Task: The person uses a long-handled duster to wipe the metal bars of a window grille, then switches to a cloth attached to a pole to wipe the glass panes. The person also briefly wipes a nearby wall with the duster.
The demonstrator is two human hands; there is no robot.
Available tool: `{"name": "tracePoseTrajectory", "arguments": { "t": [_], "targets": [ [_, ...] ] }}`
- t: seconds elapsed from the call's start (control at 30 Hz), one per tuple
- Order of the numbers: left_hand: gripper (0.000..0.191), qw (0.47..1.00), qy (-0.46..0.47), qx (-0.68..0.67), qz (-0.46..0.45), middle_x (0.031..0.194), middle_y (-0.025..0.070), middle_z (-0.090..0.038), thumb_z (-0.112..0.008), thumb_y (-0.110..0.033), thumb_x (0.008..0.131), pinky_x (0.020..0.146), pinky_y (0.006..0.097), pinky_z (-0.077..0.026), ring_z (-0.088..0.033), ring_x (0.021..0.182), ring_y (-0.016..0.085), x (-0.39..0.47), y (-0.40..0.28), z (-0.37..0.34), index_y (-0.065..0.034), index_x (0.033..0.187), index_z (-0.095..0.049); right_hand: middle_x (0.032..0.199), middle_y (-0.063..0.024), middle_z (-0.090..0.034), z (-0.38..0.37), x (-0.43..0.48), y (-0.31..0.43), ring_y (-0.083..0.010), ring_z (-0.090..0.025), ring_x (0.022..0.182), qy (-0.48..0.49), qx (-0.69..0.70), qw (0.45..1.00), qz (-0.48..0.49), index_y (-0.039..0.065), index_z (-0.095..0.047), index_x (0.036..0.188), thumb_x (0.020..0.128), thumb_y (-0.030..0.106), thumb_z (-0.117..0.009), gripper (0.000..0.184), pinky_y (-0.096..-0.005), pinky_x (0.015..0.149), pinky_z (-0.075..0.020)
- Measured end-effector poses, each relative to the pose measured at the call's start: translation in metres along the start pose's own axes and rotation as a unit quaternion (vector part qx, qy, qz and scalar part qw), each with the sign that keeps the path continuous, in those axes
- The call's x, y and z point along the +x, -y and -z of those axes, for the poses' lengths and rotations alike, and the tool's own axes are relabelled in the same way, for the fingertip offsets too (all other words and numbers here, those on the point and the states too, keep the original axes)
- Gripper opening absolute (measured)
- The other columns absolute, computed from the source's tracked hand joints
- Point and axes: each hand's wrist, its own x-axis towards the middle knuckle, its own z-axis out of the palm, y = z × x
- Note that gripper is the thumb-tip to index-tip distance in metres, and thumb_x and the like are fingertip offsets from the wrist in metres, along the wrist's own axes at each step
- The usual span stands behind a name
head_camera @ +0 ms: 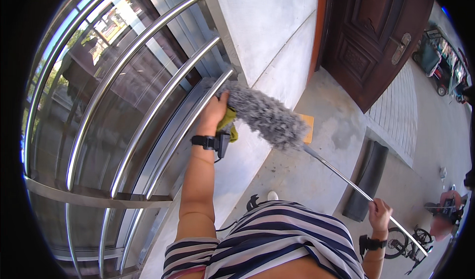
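A fluffy grey duster [269, 115] reaches between the bars of a window guard [163, 100] at its far end, beside the white wall. Its metal pole [343, 180] slants down to the lower right, where my right hand [380, 214] is closed around it. My left hand [215, 110] is at the lowest bar, next to the duster's far part, its thumb against the fluff. A yellow-green cloth [227, 118] is bunched in that hand. The left fingertips are partly hidden behind the bar.
A dark wooden door [374, 30] stands ajar at the upper right. A rolled black mat [365, 182] lies on the concrete floor. Behind the duster is a small yellow wooden object [307, 128]. A bicycle [406, 242] and a person [443, 223] are at the lower right.
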Motion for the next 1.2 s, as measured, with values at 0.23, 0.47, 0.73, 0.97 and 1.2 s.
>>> {"name": "tracePoseTrajectory", "arguments": {
  "t": [0.23, 0.47, 0.73, 0.97, 1.2],
  "targets": [
    [0.042, 0.978, 0.163, -0.077, 0.105, 0.111, 0.0292, -0.058, -0.049, -0.03, 0.088, 0.092, 0.0411, -0.041, -0.055, 0.108, 0.039, 0.04, 0.001, -0.015, 0.0056, 0.108, -0.059, 0.06, -0.0117, -0.056, 0.002, 0.001, 0.018, -0.0304, -0.055, 0.052, -0.007, -0.018, 1.0, -0.003, 0.004, -0.058, 0.072, 0.076, 0.011, -0.066, 0.011, -0.0362, 0.049, -0.0423],
    [0.054, 0.982, 0.162, -0.096, -0.01, 0.113, 0.03, -0.056, -0.059, -0.037, 0.085, 0.092, 0.0423, -0.043, -0.053, 0.109, 0.042, -0.019, -0.037, 0.003, 0.0063, 0.117, -0.051, 0.055, -0.0117, -0.048, 0.026, -0.05, -0.046, -0.0311, -0.048, 0.048, -0.043, -0.088, 0.994, -0.043, 0.004, -0.054, 0.069, 0.079, 0.02, -0.064, 0.021, -0.0393, 0.048, -0.0376],
    [0.035, 0.958, 0.106, -0.246, -0.102, 0.101, 0.014, -0.062, -0.066, -0.024, 0.085, 0.063, 0.0289, -0.048, -0.06, 0.074, 0.019, -0.103, -0.066, 0.009, 0.0011, 0.108, -0.056, 0.062, -0.018, -0.049, -0.017, -0.118, -0.137, -0.04, -0.049, 0.06, 0.061, -0.11, 0.979, -0.162, 0.002, -0.047, 0.069, 0.088, 0.032, -0.055, 0.036, -0.0452, 0.054, -0.0377],
    [0.019, 0.942, 0.197, -0.271, 0.015, 0.077, 0.0008, -0.059, -0.065, -0.017, 0.084, 0.059, 0.0234, -0.044, -0.053, 0.063, 0.007, -0.158, -0.057, -0.03, -0.002, 0.091, -0.058, 0.066, -0.0226, -0.052, -0.071, -0.15, -0.132, -0.0443, -0.051, 0.067, 0.117, -0.038, 0.972, -0.2, 0.002, -0.048, 0.072, 0.091, 0.031, -0.05, 0.034, -0.0486, 0.057, -0.0382],
    [0.021, 0.915, 0.271, -0.3, 0.004, 0.086, 0.0048, -0.061, -0.063, -0.02, 0.086, 0.069, 0.0259, -0.048, -0.058, 0.073, 0.011, -0.193, -0.075, -0.05, -0.0014, 0.095, -0.061, 0.074, -0.0253, -0.057, -0.116, -0.123, -0.109, -0.047, -0.054, 0.075, 0.134, -0.003, 0.964, -0.23, 0.001, -0.051, 0.078, 0.093, 0.032, -0.046, 0.034, -0.0524, 0.063, -0.0407]
  ]
}}
